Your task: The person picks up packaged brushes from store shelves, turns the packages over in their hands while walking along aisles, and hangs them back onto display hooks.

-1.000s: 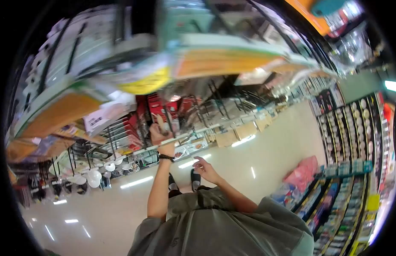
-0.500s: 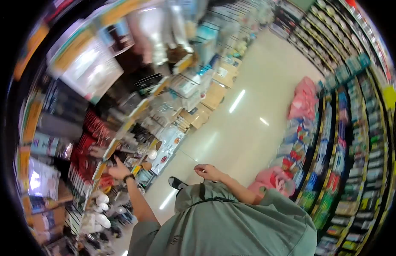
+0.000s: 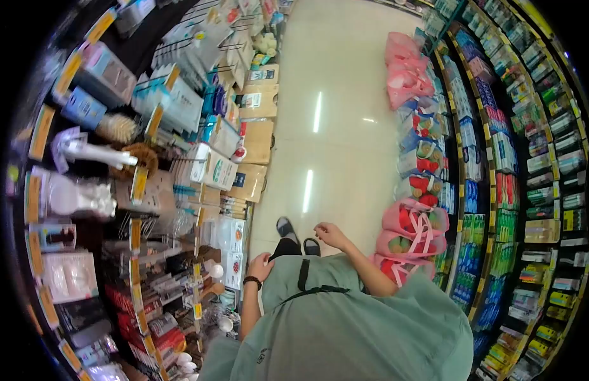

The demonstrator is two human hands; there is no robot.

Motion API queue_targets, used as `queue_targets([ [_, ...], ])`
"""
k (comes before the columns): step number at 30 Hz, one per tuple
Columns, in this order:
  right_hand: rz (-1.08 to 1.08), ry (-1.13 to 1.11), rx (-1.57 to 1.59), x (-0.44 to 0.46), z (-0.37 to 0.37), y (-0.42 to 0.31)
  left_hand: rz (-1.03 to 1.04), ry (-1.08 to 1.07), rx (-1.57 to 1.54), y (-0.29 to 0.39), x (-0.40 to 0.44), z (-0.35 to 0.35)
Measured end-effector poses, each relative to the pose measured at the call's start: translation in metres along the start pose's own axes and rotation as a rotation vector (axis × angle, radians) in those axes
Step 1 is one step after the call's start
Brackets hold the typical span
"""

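Note:
My left hand (image 3: pixel 259 267), with a dark bracelet (image 3: pixel 252 280) at the wrist, hangs beside my hip and the black trouser leg (image 3: pixel 286 248). Its fingers are loosely bent, and nothing shows in them. To the right, in front of the green apron (image 3: pixel 326 270), my right hand (image 3: pixel 330 235) hangs in the air with fingers slightly curled and holding nothing. Closest to my left hand are flat white packages (image 3: pixel 234 236) on the low shelf edge. Pink bags (image 3: pixel 414 232) stand on the floor beyond my right hand.
Shelves on the left carry hanging packs, brushes (image 3: pixel 120 129), boxes (image 3: pixel 215 166) and wooden boards (image 3: pixel 256 141). Toothpaste-like cartons and packs fill the right shelves (image 3: pixel 491 190). Between them runs a shiny tiled aisle (image 3: pixel 345 159). Sandals (image 3: pixel 312 246) show below me.
My left hand has drawn back from the red goods on the left shelf to beside my hip. The view has turned to line up with the aisle. My right hand stays in front of me.

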State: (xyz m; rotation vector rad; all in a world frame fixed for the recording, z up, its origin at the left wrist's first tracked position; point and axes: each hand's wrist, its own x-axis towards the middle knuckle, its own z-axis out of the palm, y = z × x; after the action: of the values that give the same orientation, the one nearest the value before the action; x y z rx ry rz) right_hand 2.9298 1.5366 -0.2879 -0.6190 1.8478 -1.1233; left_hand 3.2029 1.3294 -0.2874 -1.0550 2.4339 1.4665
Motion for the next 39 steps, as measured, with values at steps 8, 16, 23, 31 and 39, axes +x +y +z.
queue_targets([
  [8, 0.246, 0.101, 0.018, 0.042, -0.076, 0.013, 0.131, 0.124, 0.001, 0.102, 0.195, -0.011],
  [16, 0.266, 0.223, 0.079, 0.135, -0.196, -0.032, 0.256, 0.141, -0.018, 0.225, 0.367, -0.041],
  [23, 0.143, 0.428, 0.151, 0.220, -0.251, -0.103, 0.521, 0.076, 0.166, 0.314, 0.468, -0.075],
  [31, 0.194, 0.267, 0.025, 0.332, -0.329, -0.121, 0.815, -0.030, 0.421, 0.396, 0.575, -0.091],
  [39, 0.276, 0.365, 0.058, 0.487, -0.443, -0.122, 0.753, 0.047, 0.166, 0.505, 0.721, -0.112],
])
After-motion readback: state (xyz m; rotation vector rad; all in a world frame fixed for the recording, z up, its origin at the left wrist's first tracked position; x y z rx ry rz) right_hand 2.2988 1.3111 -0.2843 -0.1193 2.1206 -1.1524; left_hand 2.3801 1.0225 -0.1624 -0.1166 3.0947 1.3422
